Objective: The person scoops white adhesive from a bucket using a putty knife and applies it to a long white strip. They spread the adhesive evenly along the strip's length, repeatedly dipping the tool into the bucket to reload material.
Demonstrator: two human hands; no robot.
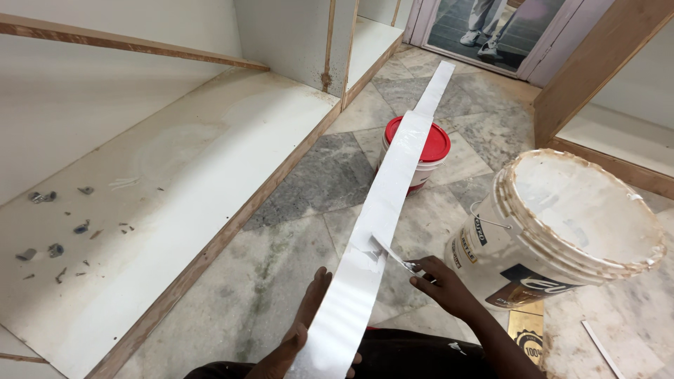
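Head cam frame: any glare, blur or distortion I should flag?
Head view: soft even light, faint shadows; sheen on the white strip near the left hand; right hand and its scraper blade sharp, no motion blur; wide-angle bowing at the edges, big bucket stretched.

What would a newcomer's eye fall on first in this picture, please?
A long white strip runs from the lap out over a red-lidded tub on the marble floor. The left hand steadies it while the right hand holds a scraper to it. A big glue-crusted bucket stands at right.
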